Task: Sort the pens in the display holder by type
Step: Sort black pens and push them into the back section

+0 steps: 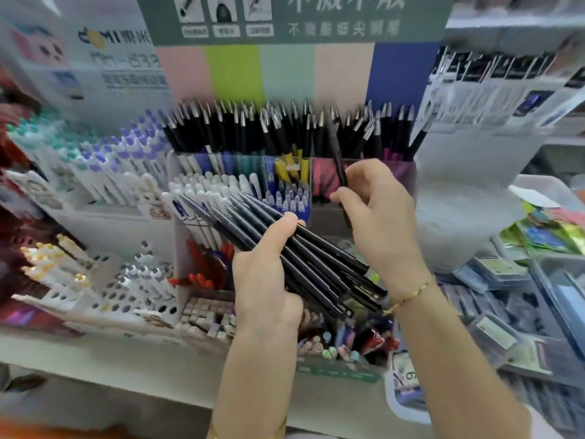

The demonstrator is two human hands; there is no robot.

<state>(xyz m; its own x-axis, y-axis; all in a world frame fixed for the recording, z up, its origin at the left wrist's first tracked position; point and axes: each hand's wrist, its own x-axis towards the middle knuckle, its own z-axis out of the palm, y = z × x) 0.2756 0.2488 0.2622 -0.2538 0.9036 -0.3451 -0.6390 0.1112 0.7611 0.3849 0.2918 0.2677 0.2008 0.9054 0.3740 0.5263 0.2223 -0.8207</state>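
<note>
The holder (408,185) stands on the shelf (95,353), its back row packed with black pens. The left hand (269,280) is clamped on a bundle (316,258) of them. The right hand (376,210) pinches one pen (340,167) upright at a front compartment. Gathering by type seems underway; next, probably lay it on the bundle.

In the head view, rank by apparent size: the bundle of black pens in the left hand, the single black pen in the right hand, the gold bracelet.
1. bundle of black pens
2. single black pen, partly hidden by the right hand
3. gold bracelet
</note>
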